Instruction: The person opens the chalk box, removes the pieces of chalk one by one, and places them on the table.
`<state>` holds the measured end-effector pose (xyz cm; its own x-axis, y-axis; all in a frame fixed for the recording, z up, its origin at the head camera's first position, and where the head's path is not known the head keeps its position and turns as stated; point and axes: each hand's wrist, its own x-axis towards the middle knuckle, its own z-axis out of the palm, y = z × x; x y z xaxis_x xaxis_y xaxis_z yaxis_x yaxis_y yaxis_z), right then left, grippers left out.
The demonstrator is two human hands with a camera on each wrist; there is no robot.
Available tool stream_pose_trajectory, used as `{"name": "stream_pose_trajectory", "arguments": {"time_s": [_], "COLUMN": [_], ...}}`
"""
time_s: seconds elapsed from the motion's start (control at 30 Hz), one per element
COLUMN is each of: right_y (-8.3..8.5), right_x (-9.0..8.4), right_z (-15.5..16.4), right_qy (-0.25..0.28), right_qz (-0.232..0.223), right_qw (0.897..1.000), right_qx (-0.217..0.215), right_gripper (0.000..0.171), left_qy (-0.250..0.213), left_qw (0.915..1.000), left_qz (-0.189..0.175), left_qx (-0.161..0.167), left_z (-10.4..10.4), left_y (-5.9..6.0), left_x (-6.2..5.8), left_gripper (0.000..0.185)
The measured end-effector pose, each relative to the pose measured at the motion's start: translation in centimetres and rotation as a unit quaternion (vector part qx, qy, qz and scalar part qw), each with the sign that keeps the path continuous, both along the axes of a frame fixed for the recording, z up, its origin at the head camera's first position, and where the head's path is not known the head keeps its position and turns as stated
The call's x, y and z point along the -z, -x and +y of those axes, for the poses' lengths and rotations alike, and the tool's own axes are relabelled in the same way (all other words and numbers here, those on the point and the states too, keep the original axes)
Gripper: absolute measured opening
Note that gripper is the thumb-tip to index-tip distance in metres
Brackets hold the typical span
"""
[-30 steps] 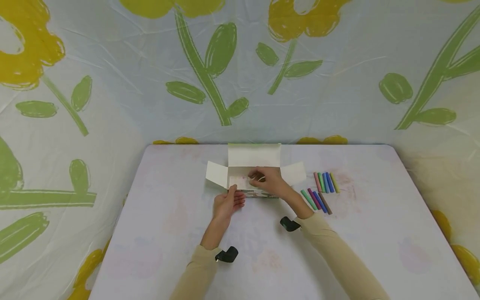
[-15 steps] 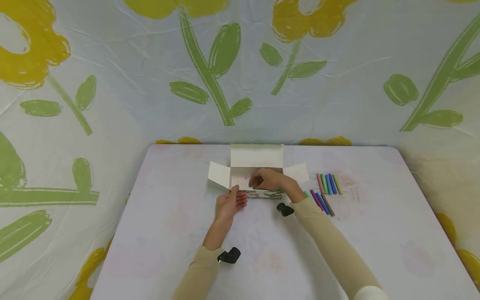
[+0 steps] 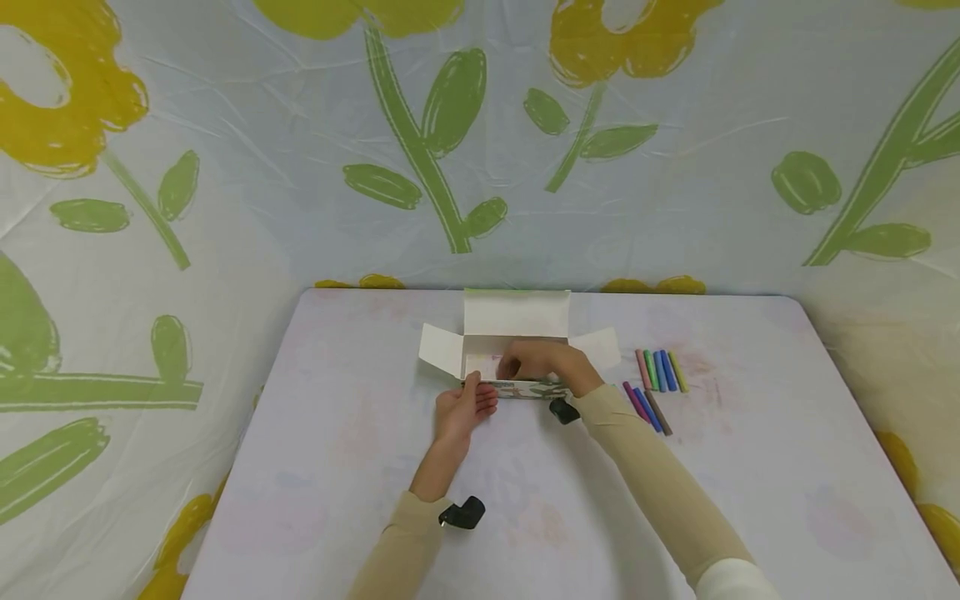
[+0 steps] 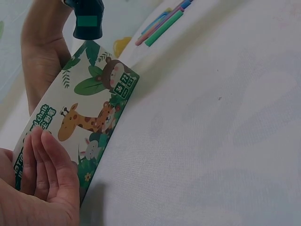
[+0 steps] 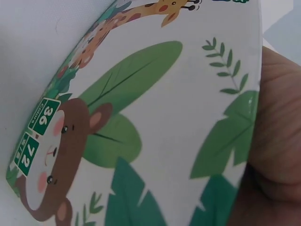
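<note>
Head view, item one — chalk box (image 3: 517,367): a shallow printed carton, lid and both side flaps folded open, standing at the middle of the far half of the bench (image 3: 360,467). Its front wall carries a jungle print with a giraffe and a bear, seen close in both wrist views.

Item two — left hand (image 3: 463,410): rests against the front wall near the box's left end, fingers (image 4: 44,162) straight and lying flat on the print, holding nothing.

Item three — right hand (image 3: 543,362): reaches over the front wall into the box. Its fingers are curled down inside; whether they pinch a stick there cannot be told from these pictures. The right wrist view shows only the palm edge pressed to the carton wall.

Item four — loose chalk sticks (image 3: 658,371): pink, green, blue and yellow in one row to the right of the box, with a second, slanted row (image 3: 645,407) just below, partly hidden behind the right sleeve.

Handling, as a judgement: the carton looks light and thin-walled, likely to slide on the smooth bench cover or buckle if squeezed — best steadied by the long front wall or the corners, not by the flaps. Chalk is light, brittle and dusty; take each stick at mid-length with a gentle pinch.
</note>
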<state>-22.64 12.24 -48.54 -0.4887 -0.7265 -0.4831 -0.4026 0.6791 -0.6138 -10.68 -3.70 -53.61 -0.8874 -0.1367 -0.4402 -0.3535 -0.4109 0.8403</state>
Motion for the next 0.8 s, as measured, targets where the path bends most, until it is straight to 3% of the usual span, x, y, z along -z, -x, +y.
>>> {"name": "stream_pose_trajectory", "arguments": {"time_s": [0.2,0.37,0.6,0.8], "right_y": [0.3,0.3,-0.6,-1.2], "right_x": [0.1,0.1,-0.3,-0.1], "right_z": [0.1,0.4,1.1,2.5], "right_qy": [-0.03,-0.017,0.067,0.134], "right_qz": [-0.009,-0.003,0.047,0.093], "right_qw": [1.0,1.0,0.997,0.986], "right_qx": [-0.007,-0.012,-0.007,0.037], "right_gripper": [0.017,0.013,0.015,0.016], "left_qy": [0.0,-0.003,-0.003,-0.004], "left_qw": [1.0,1.0,1.0,1.0], "left_qz": [0.0,-0.004,-0.003,-0.001], "left_qx": [0.0,0.001,0.002,0.004], "left_z": [0.1,0.1,0.0,-0.1], "left_y": [-0.1,-0.1,-0.1,0.0], "left_x": [-0.1,-0.1,0.0,0.1], "left_gripper": [0.038,0.039,0.041,0.039]}}
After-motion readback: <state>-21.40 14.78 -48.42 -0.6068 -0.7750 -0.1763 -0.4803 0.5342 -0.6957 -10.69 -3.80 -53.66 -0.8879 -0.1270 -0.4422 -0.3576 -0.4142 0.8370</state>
